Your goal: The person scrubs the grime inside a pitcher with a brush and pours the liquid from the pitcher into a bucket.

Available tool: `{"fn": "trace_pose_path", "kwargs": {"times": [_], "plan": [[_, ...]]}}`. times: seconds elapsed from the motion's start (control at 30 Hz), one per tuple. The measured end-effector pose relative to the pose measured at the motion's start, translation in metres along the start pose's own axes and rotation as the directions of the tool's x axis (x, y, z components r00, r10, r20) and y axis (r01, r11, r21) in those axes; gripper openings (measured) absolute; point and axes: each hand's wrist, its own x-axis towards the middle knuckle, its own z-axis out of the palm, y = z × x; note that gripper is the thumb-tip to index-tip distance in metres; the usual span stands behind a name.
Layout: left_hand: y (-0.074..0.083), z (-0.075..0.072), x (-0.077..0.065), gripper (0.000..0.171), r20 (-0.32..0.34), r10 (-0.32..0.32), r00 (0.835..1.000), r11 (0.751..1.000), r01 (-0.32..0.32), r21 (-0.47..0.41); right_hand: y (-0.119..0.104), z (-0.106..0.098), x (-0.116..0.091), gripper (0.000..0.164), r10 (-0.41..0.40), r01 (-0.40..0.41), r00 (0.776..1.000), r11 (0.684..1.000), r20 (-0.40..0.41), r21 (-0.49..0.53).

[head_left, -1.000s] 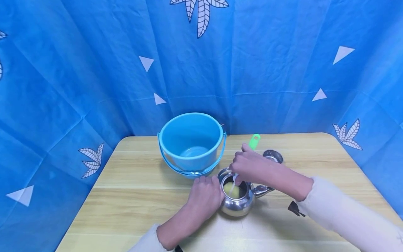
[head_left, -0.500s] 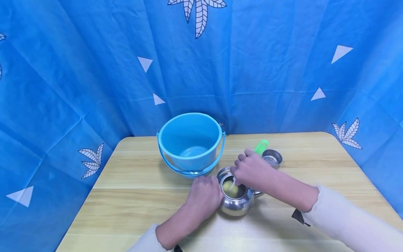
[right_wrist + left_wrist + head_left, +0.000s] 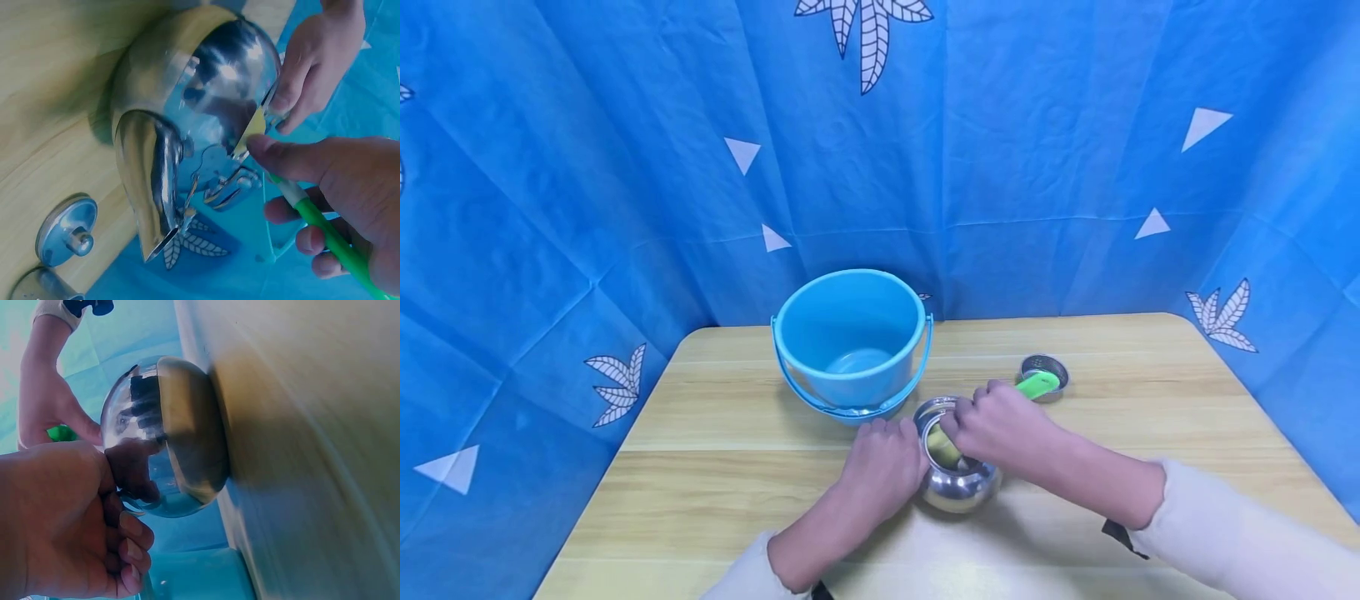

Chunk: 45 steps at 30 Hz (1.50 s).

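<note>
Green-handled brush [image 3: 1039, 385], clamped in right hand [image 3: 1000, 423], free end swung from twelve toward two o'clock; yellow sponge [image 3: 942, 448] inside kettle [image 3: 958, 493], at bucket's [image 3: 853, 393] half past four, left hand [image 3: 882, 463] gripping near its rim: scrubbing apparently moving round inside.

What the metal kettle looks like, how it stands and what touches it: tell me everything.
The kettle is round, shiny and silvery, apparently steel, with a tapering spout. It stands upright on the wood-grained table near the blue bucket, mouth uncovered. The left hand grips it near the rim; the yellow head of a green-handled tool reaches into its mouth.
</note>
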Motion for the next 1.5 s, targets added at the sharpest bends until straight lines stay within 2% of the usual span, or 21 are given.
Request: {"fn": "trace_pose_path", "kwargs": {"times": [0.13,0.27,0.37,0.57,0.67,0.8,1.0,1.13,1.2,1.33,1.37,1.43,1.5], "plan": [[-0.001,-0.001,0.0,0.036,0.01,0.006,1.0,1.0,-0.006,0.014,-0.006,-0.005,0.0,0.019,-0.015,0.016,1.0,0.999,0.009,-0.037],[0.0,-0.001,0.0,0.035,0.058,0.051,0.997,0.997,-0.054,0.056,-0.01,-0.01,0.001,0.021,-0.025,0.027,0.999,0.996,0.035,-0.081],[0.0,-0.001,0.0,0.034,0.073,0.073,0.995,0.995,-0.078,0.07,-0.015,-0.013,0.003,0.024,-0.021,0.026,0.999,0.988,0.034,-0.153],[0.001,0.0,-0.001,0.036,0.05,0.019,0.999,1.0,-0.019,-0.001,-0.026,-0.022,0.009,0.019,-0.008,0.027,0.998,0.939,0.056,-0.343],[0.001,0.001,-0.002,0.034,0.035,0.01,0.999,1.0,-0.009,-0.01,-0.032,-0.028,0.014,0.018,-0.009,0.036,0.997,0.925,0.074,-0.377],[0.002,0.002,-0.004,0.029,0.014,-0.008,1.0,1.0,0.008,-0.007,-0.039,-0.034,0.026,0.021,-0.028,0.055,0.997,0.923,0.074,-0.382],[0.003,0.003,-0.006,0.032,-0.08,-0.043,0.996,0.997,0.039,-0.062,-0.046,-0.039,0.045,0.022,-0.085,0.147,0.983,0.899,0.165,-0.413],[0.002,0.003,-0.007,0.038,-0.175,-0.049,0.983,0.995,0.032,-0.098,-0.045,-0.04,0.055,0.026,-0.065,0.14,0.975,0.92,0.211,-0.366],[0.001,0.004,-0.007,0.039,-0.241,-0.02,0.97,0.998,0.004,-0.068,-0.04,-0.039,0.059,0.026,-0.056,0.137,0.971,0.928,0.234,-0.347],[0.0,0.006,-0.004,0.038,-0.366,0.007,0.93,0.999,-0.019,-0.03,-0.026,-0.034,0.068,0.033,-0.075,0.163,0.954,0.942,0.29,-0.293],[0.0,0.006,-0.004,0.037,-0.383,0.004,0.924,0.999,-0.019,-0.035,-0.023,-0.033,0.07,0.034,-0.083,0.173,0.948,0.946,0.308,-0.276],[0.0,0.006,-0.003,0.038,-0.386,-0.008,0.922,0.999,-0.011,-0.046,-0.017,-0.03,0.073,0.037,-0.09,0.173,0.936,0.959,0.341,-0.224],[0.0,0.004,-0.003,0.04,-0.357,-0.016,0.934,0.999,0.0,-0.044,-0.011,-0.028,0.076,0.036,-0.105,0.182,0.915,0.969,0.389,-0.166]]}}
